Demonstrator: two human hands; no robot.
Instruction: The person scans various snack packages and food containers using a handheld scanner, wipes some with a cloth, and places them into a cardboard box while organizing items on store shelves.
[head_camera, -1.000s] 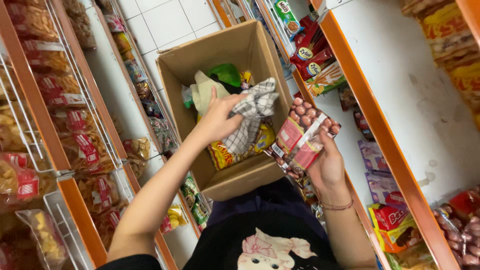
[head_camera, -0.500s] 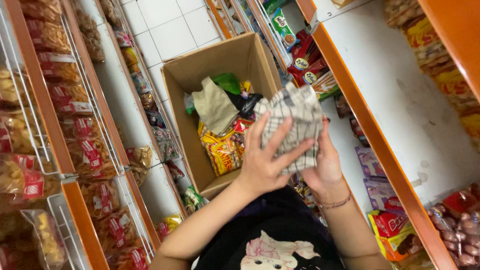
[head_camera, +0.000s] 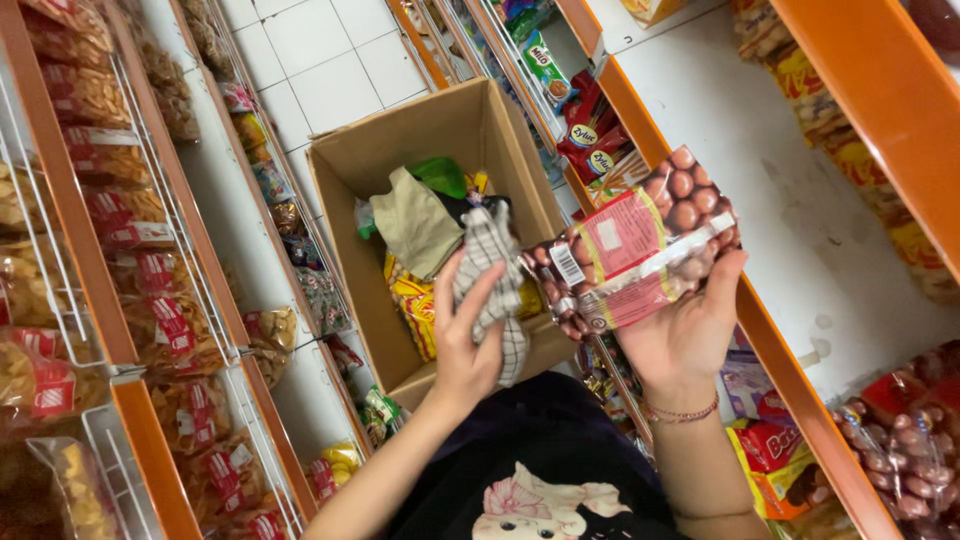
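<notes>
My left hand (head_camera: 468, 345) grips a white checked cloth (head_camera: 495, 275) just above the front edge of an open cardboard box (head_camera: 345, 215). My right hand (head_camera: 690, 330) holds up a red snack packet (head_camera: 635, 245) printed with brown round nuts, its back facing me, to the right of the box. Inside the box lie a beige cloth (head_camera: 415, 225), a green packet (head_camera: 440, 175) and yellow snack packets (head_camera: 412, 300).
Orange-framed shelves run along both sides. Wire racks on the left hold bagged snacks (head_camera: 150, 320). The right shelf board (head_camera: 800, 230) is white, with red packets (head_camera: 585, 125) at its far end and more packets (head_camera: 770, 440) lower down. White floor tiles (head_camera: 320, 60) lie beyond the box.
The checked cloth has left the packet's face and moved left with my left hand. My right hand now shows the red packet uncovered and raised further right.
</notes>
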